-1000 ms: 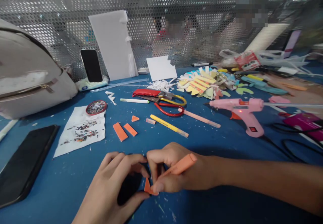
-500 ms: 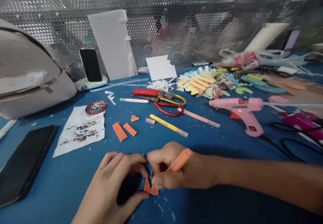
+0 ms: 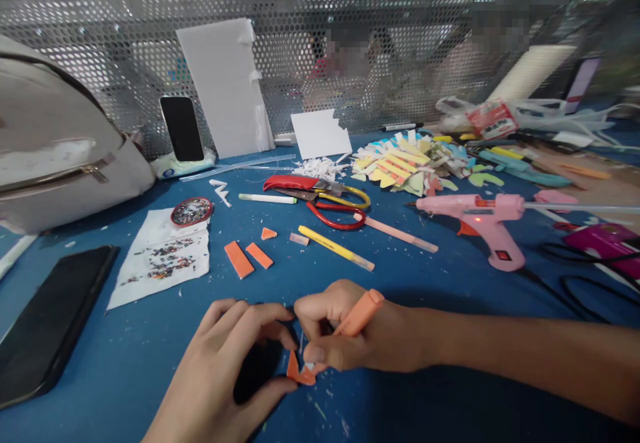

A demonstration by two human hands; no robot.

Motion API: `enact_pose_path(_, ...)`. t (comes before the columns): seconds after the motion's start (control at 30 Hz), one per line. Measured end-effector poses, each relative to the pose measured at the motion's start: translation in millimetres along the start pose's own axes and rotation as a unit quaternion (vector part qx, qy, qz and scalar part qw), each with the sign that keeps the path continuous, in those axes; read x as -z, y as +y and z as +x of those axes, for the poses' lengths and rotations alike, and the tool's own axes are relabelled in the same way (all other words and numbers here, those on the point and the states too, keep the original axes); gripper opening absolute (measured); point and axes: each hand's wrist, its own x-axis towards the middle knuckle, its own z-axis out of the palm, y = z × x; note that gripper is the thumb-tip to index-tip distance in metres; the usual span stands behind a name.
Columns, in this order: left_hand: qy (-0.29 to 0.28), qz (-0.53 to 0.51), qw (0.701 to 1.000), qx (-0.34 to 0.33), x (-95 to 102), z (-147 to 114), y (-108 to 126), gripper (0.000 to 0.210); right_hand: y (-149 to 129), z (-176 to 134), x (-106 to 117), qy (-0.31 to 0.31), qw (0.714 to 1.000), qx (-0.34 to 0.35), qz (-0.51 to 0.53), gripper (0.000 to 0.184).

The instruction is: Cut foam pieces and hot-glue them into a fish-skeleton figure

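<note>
My right hand point(image 3: 345, 330) is closed around an orange marker point(image 3: 364, 311), its tip end down against a small V-shaped orange piece point(image 3: 299, 371). Thumb and index finger of my left hand point(image 3: 235, 356) pinch that piece from its left side, just above the blue table point(image 3: 165, 376). Part of the piece near my right thumb shows white. Ahead of my hands lie two orange strips point(image 3: 239, 260) and a small orange triangle point(image 3: 269, 233). A yellow marker point(image 3: 335, 246) rests beyond my right hand, beside a loose clear cap point(image 3: 299, 238).
Red-handled scissors point(image 3: 320, 196) and a pink glue gun point(image 3: 475, 213) with a black cord lie farther back. Behind them is a heap of coloured scraps point(image 3: 400, 163). On the left are a black phone point(image 3: 55, 316), a paper with beads point(image 3: 165, 263) and a pale backpack point(image 3: 60, 143).
The whole view has shifted very slightly. A little more white shows on the V-shaped piece beside my right thumb; both hands keep their holds.
</note>
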Motion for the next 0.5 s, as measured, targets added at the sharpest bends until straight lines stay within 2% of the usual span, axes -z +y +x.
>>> enact_pose_path(0.5, 0.0, -0.005, 1.0, -0.01, -0.4, 0.2, -2.1, 0.041, -0.6, 0.7, 0.0, -0.002, 1.0, -0.001, 0.022, 0.048)
